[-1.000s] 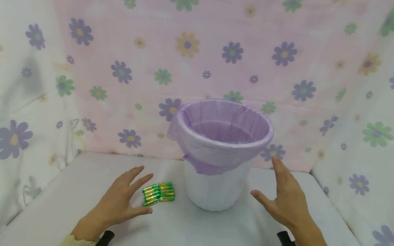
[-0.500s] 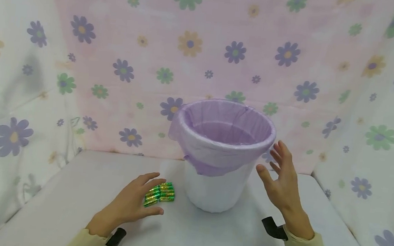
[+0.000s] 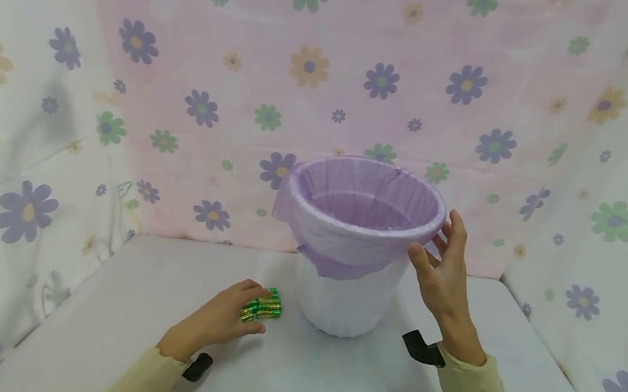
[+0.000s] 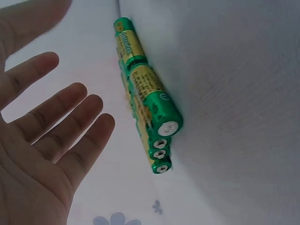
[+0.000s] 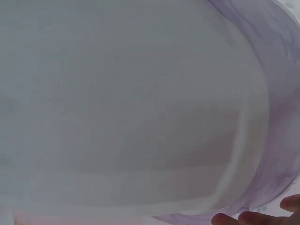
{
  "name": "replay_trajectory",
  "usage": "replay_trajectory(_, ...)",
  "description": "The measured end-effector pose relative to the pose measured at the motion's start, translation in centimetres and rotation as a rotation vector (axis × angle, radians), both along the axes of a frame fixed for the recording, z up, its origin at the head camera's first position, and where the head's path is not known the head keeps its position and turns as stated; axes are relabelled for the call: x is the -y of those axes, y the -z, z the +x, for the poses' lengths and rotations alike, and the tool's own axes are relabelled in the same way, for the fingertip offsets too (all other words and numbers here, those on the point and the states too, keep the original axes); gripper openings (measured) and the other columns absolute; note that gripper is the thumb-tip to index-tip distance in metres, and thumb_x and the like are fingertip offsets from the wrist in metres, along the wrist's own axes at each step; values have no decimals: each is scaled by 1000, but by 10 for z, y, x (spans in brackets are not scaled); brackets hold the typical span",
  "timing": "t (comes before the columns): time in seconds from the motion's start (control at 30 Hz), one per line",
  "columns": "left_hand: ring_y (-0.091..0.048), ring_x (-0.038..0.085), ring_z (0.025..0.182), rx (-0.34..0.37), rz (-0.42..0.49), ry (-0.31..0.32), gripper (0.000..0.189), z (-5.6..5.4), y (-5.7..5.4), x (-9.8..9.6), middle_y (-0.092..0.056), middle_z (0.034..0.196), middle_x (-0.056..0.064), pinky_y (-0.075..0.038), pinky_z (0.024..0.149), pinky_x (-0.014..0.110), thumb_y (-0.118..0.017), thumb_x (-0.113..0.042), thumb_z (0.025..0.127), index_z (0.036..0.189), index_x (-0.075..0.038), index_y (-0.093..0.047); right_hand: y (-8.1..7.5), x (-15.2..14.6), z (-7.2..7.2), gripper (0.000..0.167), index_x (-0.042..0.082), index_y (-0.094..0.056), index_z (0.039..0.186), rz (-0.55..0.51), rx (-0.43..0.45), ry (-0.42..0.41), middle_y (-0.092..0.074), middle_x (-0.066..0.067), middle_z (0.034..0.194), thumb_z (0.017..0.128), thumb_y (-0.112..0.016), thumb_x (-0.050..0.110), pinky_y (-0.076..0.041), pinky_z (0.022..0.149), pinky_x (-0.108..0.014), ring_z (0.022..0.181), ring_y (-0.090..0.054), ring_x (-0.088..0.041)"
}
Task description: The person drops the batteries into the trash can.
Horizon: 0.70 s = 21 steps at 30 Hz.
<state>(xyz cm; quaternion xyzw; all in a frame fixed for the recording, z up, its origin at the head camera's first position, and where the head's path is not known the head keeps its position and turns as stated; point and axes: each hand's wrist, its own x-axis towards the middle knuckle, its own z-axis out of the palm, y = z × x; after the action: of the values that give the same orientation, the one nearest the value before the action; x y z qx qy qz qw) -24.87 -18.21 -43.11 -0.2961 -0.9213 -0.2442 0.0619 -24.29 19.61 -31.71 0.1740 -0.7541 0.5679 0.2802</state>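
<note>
we risk scattering the batteries (image 3: 268,308) by brushing sideways: left hand (image 3: 225,318) spread, empty; right hand (image 3: 444,279) loosely spread, possibly touching the bin (image 3: 346,304).

Batteries (image 3: 267,307), partly hidden behind left hand (image 3: 222,317) in head view, small print blurred; white bin (image 5: 117,117), cropped left in right wrist view; right hand (image 3: 443,282), there cut off to fingers (image 5: 255,218).
</note>
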Motion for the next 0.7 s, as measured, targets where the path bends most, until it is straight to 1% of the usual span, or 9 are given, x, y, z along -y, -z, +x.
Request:
replay_trajectory(0.07,-55,21,107,12,-13,4,53,-3,2,-1,-55,119,1,-47,91,43,-79,-27,79,125,-13,-59,-2,2,-1,84,29,-11,152,-24,-8,3,-27,-5,150,88,-65,41,-33,105,-51,136,-34,-26)
replay_trajectory(0.17,-56,21,103,29,-27,8,48,-6,5,-3,-57,115,2,-47,89,43,-79,-24,79,122,-12,-61,-5,7,-4,83,28,-13,151,-48,-22,-1,-27,-6,150,88,-65,41,-29,107,-53,137,-32,-28)
replay_trajectory(0.3,-55,22,107,71,-46,5,44,-10,9,-5,-58,118,3,-46,92,44,-78,-22,80,120,-12,-63,-6,13,-6,85,26,-11,152,-67,-24,-2,-28,-9,148,88,-65,39,-27,108,-52,135,-33,-31)
replay_trajectory(0.4,-55,20,105,86,-60,5,42,-14,11,-9,-58,117,2,-46,91,43,-78,-22,79,118,-12,-64,-7,16,-6,86,27,-11,152,-91,-16,5,-29,-9,147,88,-67,38,-29,108,-50,134,-35,-30)
replay_trajectory(0.5,-54,15,98,71,-85,3,41,-18,12,-13,-59,111,-1,-47,87,40,-79,-22,78,115,-13,-66,-9,17,-8,84,27,-13,151,-108,-25,2,-29,-7,147,88,-66,38,-30,107,-49,134,-35,-30)
replay_trajectory(0.6,-53,13,94,54,-99,8,37,-22,13,-17,-59,106,-3,-47,86,37,-79,-20,77,112,-14,-67,-10,18,-9,83,24,-15,151,-109,-33,-8,-27,-6,148,88,-66,42,-30,107,-51,134,-34,-30)
replay_trajectory(0.7,-53,12,90,38,-112,33,32,-25,14,-20,-58,100,-5,-47,83,34,-80,-19,77,107,-15,-68,-11,17,-10,84,21,-16,152,-101,-30,-5,-26,-5,149,87,-65,44,-31,107,-51,134,-34,-31)
